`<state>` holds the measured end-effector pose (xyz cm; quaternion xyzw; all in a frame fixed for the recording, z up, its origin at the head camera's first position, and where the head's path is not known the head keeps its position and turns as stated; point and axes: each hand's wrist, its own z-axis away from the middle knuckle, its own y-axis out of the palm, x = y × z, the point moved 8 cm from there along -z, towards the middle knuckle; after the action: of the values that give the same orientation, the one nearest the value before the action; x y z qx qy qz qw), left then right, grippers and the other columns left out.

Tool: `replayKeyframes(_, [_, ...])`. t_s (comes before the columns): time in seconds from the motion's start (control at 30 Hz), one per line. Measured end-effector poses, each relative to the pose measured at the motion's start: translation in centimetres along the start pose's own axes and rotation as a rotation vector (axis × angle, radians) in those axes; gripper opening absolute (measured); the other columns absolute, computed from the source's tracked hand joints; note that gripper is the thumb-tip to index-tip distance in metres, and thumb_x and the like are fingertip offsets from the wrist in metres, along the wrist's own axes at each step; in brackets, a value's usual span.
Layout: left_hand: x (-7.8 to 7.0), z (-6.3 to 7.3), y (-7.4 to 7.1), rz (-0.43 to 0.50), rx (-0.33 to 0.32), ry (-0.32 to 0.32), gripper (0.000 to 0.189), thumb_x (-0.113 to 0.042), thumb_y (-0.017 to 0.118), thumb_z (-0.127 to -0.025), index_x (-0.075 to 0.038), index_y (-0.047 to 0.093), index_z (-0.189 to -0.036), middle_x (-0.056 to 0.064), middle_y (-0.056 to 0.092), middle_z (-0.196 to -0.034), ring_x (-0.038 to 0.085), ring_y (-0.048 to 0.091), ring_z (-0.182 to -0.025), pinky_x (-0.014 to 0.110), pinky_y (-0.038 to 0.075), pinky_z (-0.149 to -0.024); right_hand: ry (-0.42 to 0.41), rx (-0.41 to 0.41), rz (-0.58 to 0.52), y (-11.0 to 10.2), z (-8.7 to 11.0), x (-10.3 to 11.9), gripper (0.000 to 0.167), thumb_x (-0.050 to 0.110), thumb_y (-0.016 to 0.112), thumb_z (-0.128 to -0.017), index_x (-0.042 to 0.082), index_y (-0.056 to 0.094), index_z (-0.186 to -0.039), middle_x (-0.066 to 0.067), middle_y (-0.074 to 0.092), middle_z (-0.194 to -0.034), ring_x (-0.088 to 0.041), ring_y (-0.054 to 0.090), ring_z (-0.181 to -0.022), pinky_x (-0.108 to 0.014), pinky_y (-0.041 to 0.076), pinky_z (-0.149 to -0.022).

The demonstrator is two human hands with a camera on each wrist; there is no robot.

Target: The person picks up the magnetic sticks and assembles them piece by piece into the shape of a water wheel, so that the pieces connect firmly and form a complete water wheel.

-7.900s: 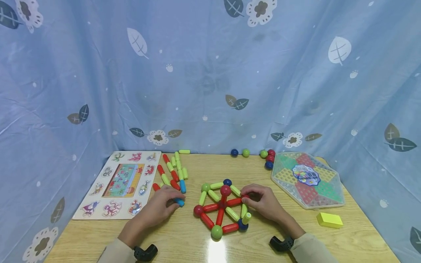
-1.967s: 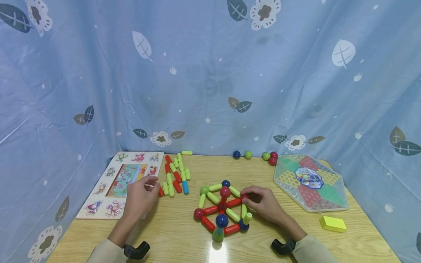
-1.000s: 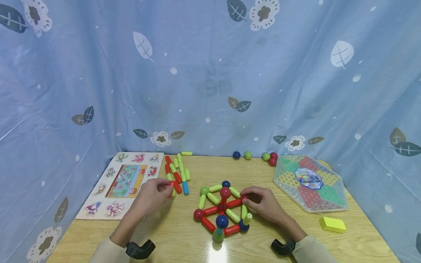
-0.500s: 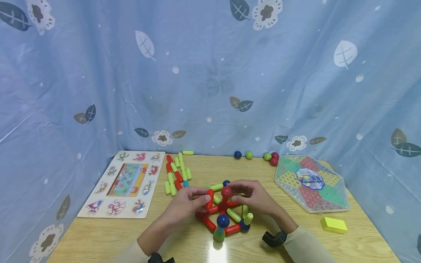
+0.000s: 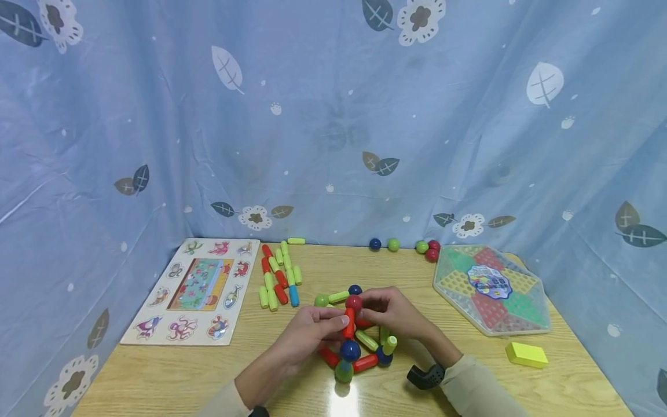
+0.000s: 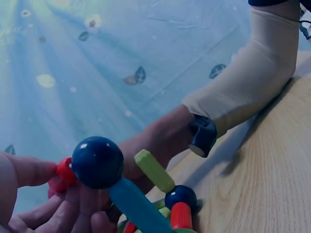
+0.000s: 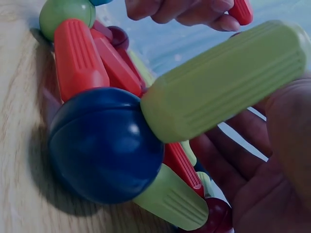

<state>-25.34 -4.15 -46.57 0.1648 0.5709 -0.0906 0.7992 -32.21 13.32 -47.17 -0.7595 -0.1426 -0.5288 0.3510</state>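
A ball-and-rod frame of magnetic building pieces stands mid-table. My left hand point(image 5: 307, 339) pinches a red rod point(image 5: 349, 324) between thumb and fingers. This rod spans from the raised red ball point(image 5: 354, 303) to the raised dark blue ball point(image 5: 350, 351); whether both ends touch cannot be told. My right hand point(image 5: 393, 313) grips the raised red ball from the right. In the left wrist view, a light blue rod point(image 6: 141, 206) holds up the blue ball point(image 6: 97, 162). A green rod point(image 7: 223, 80) juts from a lower blue ball point(image 7: 107, 145) in the right wrist view.
Loose red, green and blue rods point(image 5: 280, 279) lie left of the frame, beside a picture puzzle board point(image 5: 245, 313). Spare balls point(image 5: 394, 245) sit at the back near the curtain. A hexagonal game box point(image 5: 490, 289) and a yellow block point(image 5: 526, 354) lie right.
A blue rod and ball now stand on the near green ball. My left hand has brought a red rod from the pile. My right hand has moved from the side ball to the raised red one.
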Motion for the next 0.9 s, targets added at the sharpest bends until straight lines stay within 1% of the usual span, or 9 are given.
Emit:
replayKeyframes(0.1, [0.3,-0.1,0.1,0.003,0.017,-0.023,0.044,-0.03,0.073,-0.107,0.0,0.072,-0.139,0.005,0.08,-0.114,0.015,0.075,-0.091,0.031,0.063,-0.09,-0.018,-0.012,0.03,0.1,-0.1,0.0,0.022,0.008,0.069,-0.107,0.007,0.079,-0.127,-0.008,0.082,-0.118,-0.009,0.075,-0.105,-0.026,0.062,-0.093])
replayKeyframes(0.2, [0.5,-0.2,0.3,0.025,0.031,-0.039,0.042,-0.029,0.072,-0.108,-0.001,0.072,-0.139,0.008,0.079,-0.12,0.016,0.074,-0.093,0.03,0.062,-0.091,-0.028,-0.013,0.034,0.1,-0.1,0.1,0.022,0.008,0.069,-0.107,0.006,0.078,-0.127,-0.009,0.082,-0.117,-0.009,0.075,-0.105,-0.027,0.062,-0.093])
replayKeyframes(0.33, [1.0,-0.3,0.5,0.072,0.049,-0.055,0.041,-0.027,0.07,-0.109,-0.001,0.071,-0.14,0.012,0.077,-0.126,0.016,0.075,-0.096,0.029,0.063,-0.091,-0.019,-0.011,0.024,0.2,-0.1,0.3,0.022,0.008,0.069,-0.107,0.006,0.078,-0.126,-0.008,0.082,-0.118,-0.01,0.076,-0.106,-0.028,0.062,-0.094])
replayKeyframes(0.57, [1.5,-0.4,0.8,0.11,0.05,-0.074,0.041,-0.026,0.069,-0.109,0.002,0.07,-0.139,0.007,0.077,-0.116,0.014,0.072,-0.093,0.027,0.062,-0.086,0.005,-0.013,0.021,0.2,0.0,0.5,0.022,0.007,0.07,-0.104,0.009,0.079,-0.124,-0.007,0.082,-0.117,-0.01,0.075,-0.106,-0.027,0.062,-0.093])
replayKeyframes(0.8, [1.6,-0.5,0.8,0.118,0.048,-0.059,0.04,-0.025,0.068,-0.11,0.002,0.07,-0.139,0.013,0.076,-0.126,0.015,0.072,-0.097,0.027,0.061,-0.088,-0.002,-0.014,0.032,0.2,0.0,0.3,0.022,0.006,0.069,-0.105,0.009,0.079,-0.124,-0.008,0.082,-0.117,-0.01,0.074,-0.104,-0.027,0.062,-0.092])
replayKeyframes(0.9, [1.7,-0.5,0.8,0.115,0.044,-0.052,0.04,-0.025,0.068,-0.11,0.001,0.07,-0.139,0.013,0.075,-0.127,0.015,0.071,-0.098,0.027,0.061,-0.089,-0.005,-0.016,0.038,0.3,0.0,0.3,0.021,0.007,0.07,-0.105,0.008,0.079,-0.125,-0.009,0.082,-0.117,-0.01,0.074,-0.105,-0.027,0.062,-0.093])
